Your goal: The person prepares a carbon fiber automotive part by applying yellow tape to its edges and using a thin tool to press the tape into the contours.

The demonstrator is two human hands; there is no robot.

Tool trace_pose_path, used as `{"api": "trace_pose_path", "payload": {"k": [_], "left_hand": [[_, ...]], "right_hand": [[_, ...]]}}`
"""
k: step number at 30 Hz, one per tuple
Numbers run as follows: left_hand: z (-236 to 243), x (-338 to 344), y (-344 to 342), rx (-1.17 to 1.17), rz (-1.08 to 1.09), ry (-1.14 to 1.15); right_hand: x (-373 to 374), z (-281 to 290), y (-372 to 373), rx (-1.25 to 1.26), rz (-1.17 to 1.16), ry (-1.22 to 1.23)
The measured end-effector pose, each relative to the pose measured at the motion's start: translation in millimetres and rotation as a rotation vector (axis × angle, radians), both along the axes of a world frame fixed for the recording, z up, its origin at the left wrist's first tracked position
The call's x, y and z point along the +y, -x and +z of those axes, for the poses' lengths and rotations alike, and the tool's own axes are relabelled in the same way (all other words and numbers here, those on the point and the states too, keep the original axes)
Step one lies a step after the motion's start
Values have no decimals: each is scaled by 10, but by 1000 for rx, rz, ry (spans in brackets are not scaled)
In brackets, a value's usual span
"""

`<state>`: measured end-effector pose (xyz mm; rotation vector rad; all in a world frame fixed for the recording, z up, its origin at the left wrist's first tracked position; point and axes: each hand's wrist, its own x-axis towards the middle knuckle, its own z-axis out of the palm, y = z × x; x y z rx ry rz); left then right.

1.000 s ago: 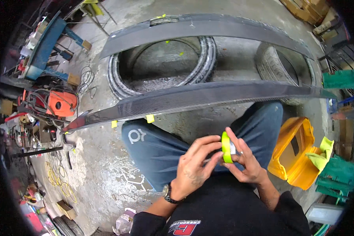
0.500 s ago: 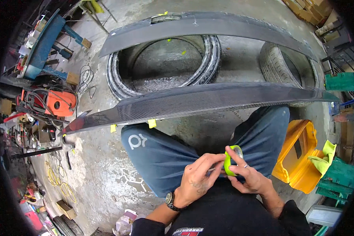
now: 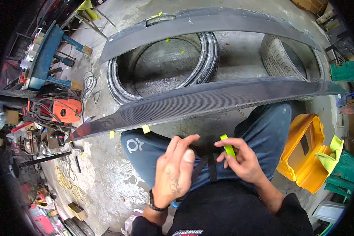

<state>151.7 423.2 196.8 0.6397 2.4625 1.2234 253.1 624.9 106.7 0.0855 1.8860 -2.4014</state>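
Observation:
My right hand (image 3: 246, 163) grips a roll of yellow-green tape (image 3: 229, 148), seen nearly edge-on, between its fingers. To the left of it, my left hand (image 3: 172, 171) hangs apart from the roll with its fingers extended, and nothing shows in it. Beyond both hands lies a long, dark carbon-fibre panel (image 3: 208, 96), reaching across above my knees. Two small tape pieces, a left one (image 3: 112, 134) and a right one (image 3: 146, 128), stick to its near edge.
A second dark panel (image 3: 208, 23) rests across two tyres, a left one (image 3: 212, 63) and a right one (image 3: 281, 59). On the right stands a yellow plastic case (image 3: 303, 179) with a green cloth (image 3: 329, 159). An orange machine (image 3: 67, 111) and cables are left.
My left hand has come off the tape roll and moved left and forward. In my right hand the roll has turned from face-on to nearly edge-on. The view has shifted slightly.

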Motion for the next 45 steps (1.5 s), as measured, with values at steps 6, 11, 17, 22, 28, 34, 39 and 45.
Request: {"api": "trace_pose_path", "payload": {"k": [6,11,17,22,28,34,39,45], "left_hand": [[50,190,394,358,-58,54],[118,301,626,401,-243,354],[115,404,701,294,-310,328],[121,426,715,426,-355,402],[156,466,700,389,-350,482],[176,471,691,399,-368,492],[214,532,665,437,-370,591],[204,513,722,428,-388,547]], "right_hand": [[3,-77,667,-222,-62,100],[-14,-188,858,-131,-140,164],[45,-273,911,-140,-146,255],[27,-309,914,-51,-174,145],[51,-265,912,-76,-164,118],[47,-282,917,-67,-151,124],[48,-309,912,-15,-162,91],[32,-319,906,-10,-158,105]]}}
